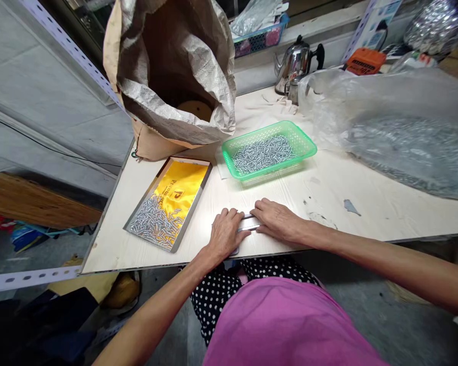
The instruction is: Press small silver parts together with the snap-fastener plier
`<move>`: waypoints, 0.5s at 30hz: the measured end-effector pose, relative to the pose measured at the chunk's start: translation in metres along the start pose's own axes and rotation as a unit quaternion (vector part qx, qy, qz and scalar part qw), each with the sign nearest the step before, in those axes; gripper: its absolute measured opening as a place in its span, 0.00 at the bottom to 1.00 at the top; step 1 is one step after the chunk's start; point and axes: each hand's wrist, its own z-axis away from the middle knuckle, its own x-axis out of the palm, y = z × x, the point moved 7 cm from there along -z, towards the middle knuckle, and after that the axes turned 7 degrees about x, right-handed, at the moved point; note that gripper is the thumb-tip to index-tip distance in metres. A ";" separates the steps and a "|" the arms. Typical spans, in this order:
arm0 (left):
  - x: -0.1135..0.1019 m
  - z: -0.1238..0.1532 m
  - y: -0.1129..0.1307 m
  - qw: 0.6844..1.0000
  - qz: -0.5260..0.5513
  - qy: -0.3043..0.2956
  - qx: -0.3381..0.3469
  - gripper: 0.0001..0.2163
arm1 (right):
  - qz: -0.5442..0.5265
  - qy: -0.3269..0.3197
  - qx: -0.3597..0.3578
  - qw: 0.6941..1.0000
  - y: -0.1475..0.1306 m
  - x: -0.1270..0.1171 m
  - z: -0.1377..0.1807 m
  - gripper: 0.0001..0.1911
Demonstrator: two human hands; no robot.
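Near the table's front edge, a flat silvery metal piece [251, 222] with dark edges lies between my hands. My left hand [226, 231] is closed over its left end, covering much of it. Fingers and thumb of my right hand [277, 219] grip the right end. To the left is a shallow tray [192, 206] lined with yellow cloth [183, 183], small metal pins [154, 223] heaped in its near part. Beyond my hands stands a green plastic basket [307, 147] holding many similar small metal pieces [263, 152]. What exactly the metal piece is, I cannot tell.
A large paper-and-woven sack [168, 137] stands open at the back left. At the right lies a clear plastic bag [404, 147] of small metal parts. A steel kettle [295, 63], an orange box [365, 61] and a blue basket [259, 41] are at the back.
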 end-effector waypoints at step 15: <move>-0.003 0.029 0.015 0.983 -0.044 0.169 -0.049 0.24 | -0.030 0.047 -0.037 0.998 0.015 0.006 -0.018 0.34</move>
